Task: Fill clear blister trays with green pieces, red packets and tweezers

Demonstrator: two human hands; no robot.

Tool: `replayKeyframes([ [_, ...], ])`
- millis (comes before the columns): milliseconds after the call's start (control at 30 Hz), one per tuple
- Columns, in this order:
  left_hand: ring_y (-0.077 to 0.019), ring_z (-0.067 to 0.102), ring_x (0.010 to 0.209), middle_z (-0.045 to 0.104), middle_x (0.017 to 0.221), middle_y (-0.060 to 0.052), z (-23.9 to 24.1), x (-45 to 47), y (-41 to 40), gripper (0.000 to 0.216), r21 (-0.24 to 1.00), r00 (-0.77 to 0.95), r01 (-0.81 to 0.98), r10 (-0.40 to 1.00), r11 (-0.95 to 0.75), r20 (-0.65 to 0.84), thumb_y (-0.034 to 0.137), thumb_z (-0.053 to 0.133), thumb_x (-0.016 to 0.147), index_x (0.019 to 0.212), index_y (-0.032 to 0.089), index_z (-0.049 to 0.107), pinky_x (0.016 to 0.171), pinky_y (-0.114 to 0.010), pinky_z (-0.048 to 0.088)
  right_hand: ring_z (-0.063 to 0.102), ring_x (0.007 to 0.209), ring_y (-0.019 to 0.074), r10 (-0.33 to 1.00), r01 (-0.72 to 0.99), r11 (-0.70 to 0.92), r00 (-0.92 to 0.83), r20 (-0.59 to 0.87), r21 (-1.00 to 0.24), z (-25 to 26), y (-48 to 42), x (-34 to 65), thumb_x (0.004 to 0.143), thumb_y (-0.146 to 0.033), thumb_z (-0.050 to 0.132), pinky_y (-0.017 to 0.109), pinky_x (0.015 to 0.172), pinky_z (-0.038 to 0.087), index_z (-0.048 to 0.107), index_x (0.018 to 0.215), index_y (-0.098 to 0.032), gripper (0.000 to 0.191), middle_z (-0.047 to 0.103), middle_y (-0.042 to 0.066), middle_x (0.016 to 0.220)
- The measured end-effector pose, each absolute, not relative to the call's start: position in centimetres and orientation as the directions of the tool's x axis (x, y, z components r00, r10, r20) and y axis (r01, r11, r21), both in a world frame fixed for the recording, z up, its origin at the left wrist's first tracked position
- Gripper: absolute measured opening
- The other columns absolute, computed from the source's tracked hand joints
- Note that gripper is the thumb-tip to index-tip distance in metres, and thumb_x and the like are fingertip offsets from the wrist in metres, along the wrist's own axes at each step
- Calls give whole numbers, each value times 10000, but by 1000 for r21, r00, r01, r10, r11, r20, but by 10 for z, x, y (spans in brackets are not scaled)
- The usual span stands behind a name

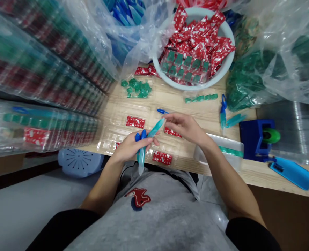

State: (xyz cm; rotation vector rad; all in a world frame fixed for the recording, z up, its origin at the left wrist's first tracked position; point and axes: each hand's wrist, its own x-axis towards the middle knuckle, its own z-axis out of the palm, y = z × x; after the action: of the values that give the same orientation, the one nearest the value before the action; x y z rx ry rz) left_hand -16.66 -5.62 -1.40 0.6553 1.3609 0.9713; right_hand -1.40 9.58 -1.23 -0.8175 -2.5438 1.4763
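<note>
My left hand (133,144) is closed around several pen-like plastic sticks with blue ends and translucent teal shafts. One teal stick (155,128) points up and right, while another stick (142,157) hangs tip down toward my shirt. My right hand (183,127) has its fingers loosely bent and apart at the upper tip of the teal stick; whether they touch it is unclear. Under and around both hands lie clear plastic trays (117,113) with red patterned packets, including one packet (135,121) and another (162,158) near the table edge.
A white basin (156,66) holds red packets and a tray of green cubes. Stacked filled trays (46,129) line the left. Loose green pieces (137,88), a blue tape dispenser (256,139) and a bag of green pieces (251,80) surround the work area.
</note>
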Motion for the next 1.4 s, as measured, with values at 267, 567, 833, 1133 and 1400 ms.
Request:
replayKeyframes([
  [267, -89, 513, 538, 737, 824, -48, 19, -163, -55, 316, 930, -51, -146, 936, 337, -347, 275, 664, 807, 1104, 166, 679, 482, -206, 424, 581, 556, 79, 804, -80, -205, -583, -121, -976, 8, 67, 23, 812, -387, 716, 216, 564, 484, 685, 841, -218, 174, 626, -59, 626],
  [567, -97, 549, 547, 722, 717, -39, 26, -154, -58, 259, 921, -107, -300, 951, 248, -290, 326, 716, 809, 1016, 169, 712, 484, -199, 434, 626, 601, 88, 838, -55, -138, -539, -87, -989, 12, 59, 44, 805, -363, 744, 219, 600, 510, 730, 915, -261, 150, 688, -50, 692],
  [833, -96, 575, 582, 720, 713, -26, 24, -156, -54, 212, 942, -159, -242, 948, 233, -275, 328, 728, 807, 961, 182, 725, 519, -198, 447, 693, 923, 157, 690, 153, 85, -722, -53, -984, 13, 55, 58, 840, -229, 697, 299, 848, 547, 731, 1018, -260, 184, 753, 10, 998],
  [1133, -79, 550, 550, 681, 683, 10, 20, -144, -44, 303, 876, -147, -385, 917, 292, -370, 362, 796, 743, 1017, 245, 741, 495, -170, 448, 698, 950, 166, 686, 250, 170, -725, -67, -953, 12, 47, 71, 893, -249, 614, 315, 838, 566, 670, 1048, -208, 170, 741, 45, 1029],
  [1400, -112, 638, 688, 694, 783, -26, 14, -135, -27, 410, 786, -253, -564, 854, 251, -454, 462, 878, 588, 891, 211, 762, 508, -148, 506, 680, 749, 250, 991, 812, 95, -131, -20, -576, -23, 114, 140, 800, -280, 625, 407, 718, 534, 683, 1005, -153, 248, 721, 100, 839],
])
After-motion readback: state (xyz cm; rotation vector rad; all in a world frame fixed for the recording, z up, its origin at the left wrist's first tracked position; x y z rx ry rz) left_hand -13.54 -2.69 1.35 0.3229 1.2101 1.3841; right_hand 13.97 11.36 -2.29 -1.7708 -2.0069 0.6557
